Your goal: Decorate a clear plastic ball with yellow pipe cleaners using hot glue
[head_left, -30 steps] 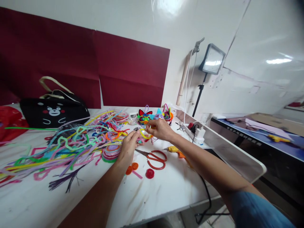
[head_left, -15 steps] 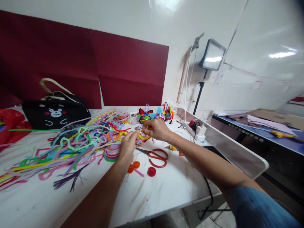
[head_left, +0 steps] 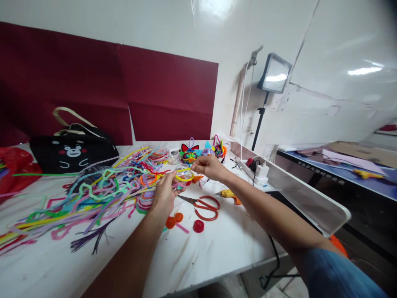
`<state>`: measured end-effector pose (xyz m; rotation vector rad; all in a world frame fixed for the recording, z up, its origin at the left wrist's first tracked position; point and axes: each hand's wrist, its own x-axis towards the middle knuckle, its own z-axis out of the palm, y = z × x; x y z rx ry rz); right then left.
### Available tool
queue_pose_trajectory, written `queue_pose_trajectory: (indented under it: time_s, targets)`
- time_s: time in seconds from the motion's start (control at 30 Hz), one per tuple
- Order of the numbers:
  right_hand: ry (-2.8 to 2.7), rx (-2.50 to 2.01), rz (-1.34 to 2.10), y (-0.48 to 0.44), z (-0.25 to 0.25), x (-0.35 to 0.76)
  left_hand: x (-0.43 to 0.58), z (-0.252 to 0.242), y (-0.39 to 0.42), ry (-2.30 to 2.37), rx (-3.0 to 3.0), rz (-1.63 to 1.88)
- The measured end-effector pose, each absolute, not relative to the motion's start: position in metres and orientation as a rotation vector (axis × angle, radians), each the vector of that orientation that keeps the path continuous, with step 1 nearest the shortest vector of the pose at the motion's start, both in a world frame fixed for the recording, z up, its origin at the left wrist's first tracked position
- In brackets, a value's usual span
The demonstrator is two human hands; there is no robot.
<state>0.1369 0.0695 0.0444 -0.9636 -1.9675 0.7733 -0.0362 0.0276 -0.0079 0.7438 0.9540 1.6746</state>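
Yellow pipe cleaner (head_left: 186, 180), bent into a loop, held up over the white worktop (head_left: 217, 248). Left hand (head_left: 164, 194): fingers together, clamped on the loop's left side. Right hand (head_left: 211, 167): fingertips pinched together on its upper strand. Nearer on the worktop, orange-handled scissors (head_left: 196, 201), left of a yellow glue gun (head_left: 228, 193); nearer again, a red coil (head_left: 198, 226) and two orange coils (head_left: 170, 222). Off left, a tangled heap of coloured stems (head_left: 105, 186).
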Motion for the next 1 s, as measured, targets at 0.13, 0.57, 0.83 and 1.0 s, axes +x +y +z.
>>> queue_pose_trajectory:
  time_s: [0.13,0.57,0.83,1.0]
  targets:
    - [-1.826,-0.976,0.926,0.070,0.041,0.139,-0.036,-0.004,0.027,0.935,0.655,1.652]
    - [-1.617,-1.040,1.110,0.067,0.039,0.126,-0.039,0.001,0.027,0.938,0.515,1.622]
    - [-1.552,-1.068,1.141,0.072,0.034,0.118,-0.041,0.008,0.024,0.927,0.459,1.609]
    - [-1.542,-1.093,1.142,0.075,0.035,0.117,-0.043,0.006,0.027,0.933,0.463,1.606]
